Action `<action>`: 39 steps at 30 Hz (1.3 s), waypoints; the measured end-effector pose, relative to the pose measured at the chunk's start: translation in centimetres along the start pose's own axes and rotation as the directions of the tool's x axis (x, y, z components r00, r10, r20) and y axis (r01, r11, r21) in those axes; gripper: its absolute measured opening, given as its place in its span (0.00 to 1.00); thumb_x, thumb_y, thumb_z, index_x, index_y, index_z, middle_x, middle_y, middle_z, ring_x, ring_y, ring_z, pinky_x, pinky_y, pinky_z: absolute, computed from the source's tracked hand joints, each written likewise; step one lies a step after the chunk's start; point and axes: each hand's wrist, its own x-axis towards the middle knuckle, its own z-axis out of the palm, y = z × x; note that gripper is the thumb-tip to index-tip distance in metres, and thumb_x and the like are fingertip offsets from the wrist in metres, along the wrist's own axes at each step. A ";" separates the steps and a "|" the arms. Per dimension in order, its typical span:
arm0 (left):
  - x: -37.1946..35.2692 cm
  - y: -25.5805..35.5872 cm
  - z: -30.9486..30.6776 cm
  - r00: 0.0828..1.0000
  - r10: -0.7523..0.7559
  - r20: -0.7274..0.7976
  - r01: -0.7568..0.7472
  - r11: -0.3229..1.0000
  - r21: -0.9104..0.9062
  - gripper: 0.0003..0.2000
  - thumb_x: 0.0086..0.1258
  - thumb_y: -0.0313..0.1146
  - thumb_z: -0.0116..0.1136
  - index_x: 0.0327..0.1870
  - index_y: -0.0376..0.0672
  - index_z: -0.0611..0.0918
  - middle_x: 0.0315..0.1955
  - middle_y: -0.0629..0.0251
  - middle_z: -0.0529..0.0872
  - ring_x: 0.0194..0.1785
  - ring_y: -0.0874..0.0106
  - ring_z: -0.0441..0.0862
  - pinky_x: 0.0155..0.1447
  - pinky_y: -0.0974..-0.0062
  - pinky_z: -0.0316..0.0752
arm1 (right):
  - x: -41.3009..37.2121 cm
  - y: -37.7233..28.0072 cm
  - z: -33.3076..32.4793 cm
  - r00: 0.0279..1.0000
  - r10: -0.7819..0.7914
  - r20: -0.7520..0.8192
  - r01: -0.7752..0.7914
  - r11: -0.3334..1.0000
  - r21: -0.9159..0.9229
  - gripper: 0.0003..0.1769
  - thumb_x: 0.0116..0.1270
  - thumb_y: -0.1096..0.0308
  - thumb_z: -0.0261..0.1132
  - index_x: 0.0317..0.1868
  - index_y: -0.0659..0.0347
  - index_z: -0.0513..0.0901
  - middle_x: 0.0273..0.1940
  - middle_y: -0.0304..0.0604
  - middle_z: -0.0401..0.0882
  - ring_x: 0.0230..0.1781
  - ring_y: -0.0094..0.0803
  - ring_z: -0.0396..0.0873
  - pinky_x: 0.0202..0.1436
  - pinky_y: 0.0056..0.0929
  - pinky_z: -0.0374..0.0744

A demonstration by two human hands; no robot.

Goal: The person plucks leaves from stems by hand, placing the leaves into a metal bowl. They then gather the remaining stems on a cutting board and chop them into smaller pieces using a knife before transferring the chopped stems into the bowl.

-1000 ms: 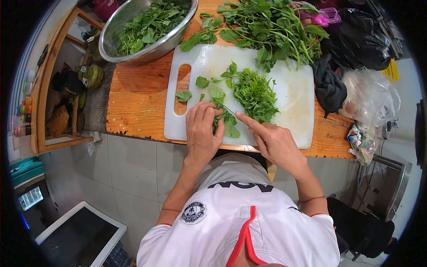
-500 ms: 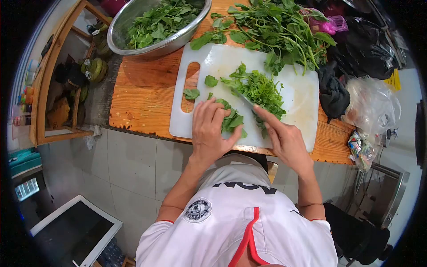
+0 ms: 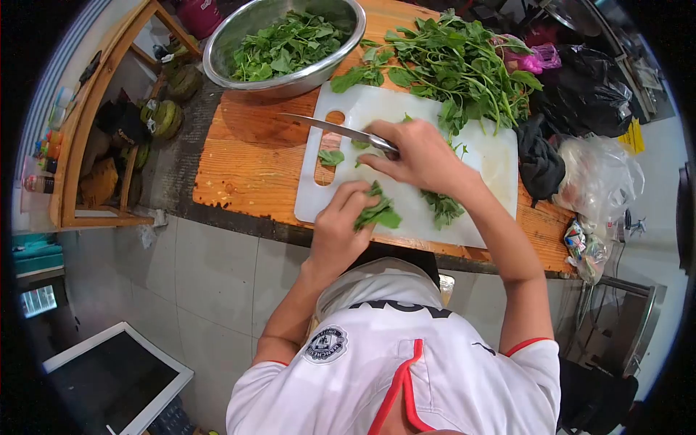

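Note:
My right hand grips a knife, its blade pointing left above the handle slot of the white cutting board. Just below and to the left, my left hand is closed around a bunch of green leaves over the board's near edge. Chopped greens lie on the board, partly hidden beneath my right hand and forearm. A loose leaf rests at the board's slot.
A metal bowl of leaves stands at the back left of the wooden table. Leafy stems are heaped behind the board. Black plastic bags and a clear bag sit at the right.
My right hand has lifted the knife off the chopped greens and swung its blade out to the left. My left hand has gathered the leaves into its fingers.

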 end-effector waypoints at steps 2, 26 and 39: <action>-1.2 0.5 -1.3 0.991 -0.087 -0.100 0.087 0.996 -0.005 0.17 0.46 0.15 0.64 0.41 0.38 0.82 0.46 0.57 0.82 0.45 0.59 0.83 0.47 0.68 0.79 | 2.2 0.2 0.4 0.994 -0.061 0.085 0.060 0.998 0.015 0.19 0.55 0.59 0.73 0.42 0.63 0.82 0.25 0.54 0.80 0.29 0.53 0.80 0.33 0.45 0.77; 0.0 -1.8 -3.8 0.891 -0.156 -0.426 0.182 0.983 0.020 0.15 0.48 0.15 0.67 0.38 0.38 0.82 0.43 0.58 0.84 0.45 0.65 0.84 0.50 0.73 0.78 | 1.0 1.4 3.8 0.998 -0.058 0.029 0.060 0.996 -0.069 0.19 0.58 0.60 0.69 0.45 0.63 0.81 0.25 0.53 0.81 0.30 0.51 0.82 0.36 0.45 0.79; 3.5 -0.7 2.7 0.952 -0.304 0.030 0.302 0.920 -0.250 0.13 0.53 0.21 0.68 0.39 0.37 0.79 0.38 0.58 0.86 0.42 0.64 0.86 0.45 0.71 0.78 | -6.8 0.4 0.3 0.936 0.163 -0.311 -0.077 0.959 0.272 0.26 0.51 0.65 0.77 0.51 0.63 0.81 0.34 0.47 0.81 0.30 0.42 0.80 0.37 0.35 0.79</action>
